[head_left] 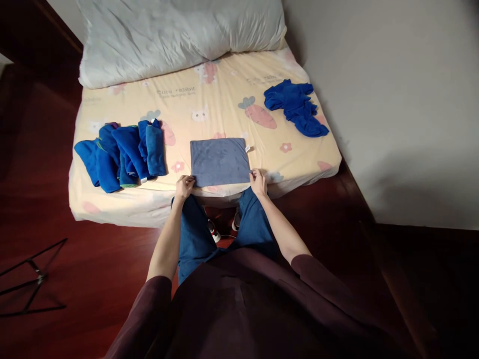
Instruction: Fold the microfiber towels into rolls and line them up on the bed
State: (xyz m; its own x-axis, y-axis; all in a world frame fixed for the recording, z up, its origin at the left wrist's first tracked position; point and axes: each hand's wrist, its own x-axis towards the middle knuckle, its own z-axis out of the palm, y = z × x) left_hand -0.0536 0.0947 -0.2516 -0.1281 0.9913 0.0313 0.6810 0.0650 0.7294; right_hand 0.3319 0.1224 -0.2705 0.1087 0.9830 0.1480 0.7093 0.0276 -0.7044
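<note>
A grey-blue cloth (220, 160), like a small towel, lies flat at the near edge of the bed, with a white tag on its right side. My left hand (184, 187) pinches its near left corner. At the near right corner, my right hand (258, 183) has its fingers closed on the cloth too. To the left sits a row of rolled or folded blue cloths (129, 152), overlapping one another. A crumpled blue cloth (295, 107) lies by the bed's right edge.
The bed (224, 109) has a yellow sheet printed with carrots and rabbits. A large pale bundle, maybe a quilt (179, 35), fills its far end. A white wall (396, 99) borders the right. Black stand legs (39, 276) rest on the red floor (123, 279) at left.
</note>
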